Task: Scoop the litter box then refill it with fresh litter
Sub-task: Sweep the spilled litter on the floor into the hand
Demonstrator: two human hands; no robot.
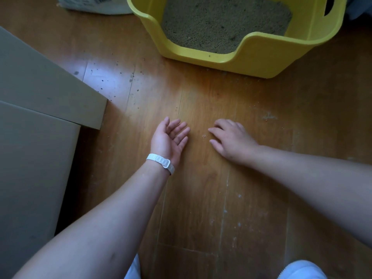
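Note:
A yellow litter box (259, 57) stands on the wooden floor at the top, with greyish-brown litter (223, 23) spread flat inside. My left hand (170, 137) rests on the floor below the box, palm up and cupped, fingers apart, with a white band on the wrist. My right hand (231, 139) lies palm down beside it, fingertips touching the floor. A few loose litter grains (204, 136) sit on the floor between the two hands. No scoop is in view.
A white bag with a barcode (90, 5) lies at the top left, next to the box. Flat cardboard sheets (40, 117) cover the left side. Dark specks and scattered grains dot the floor (201, 198). My knees show at the bottom edge.

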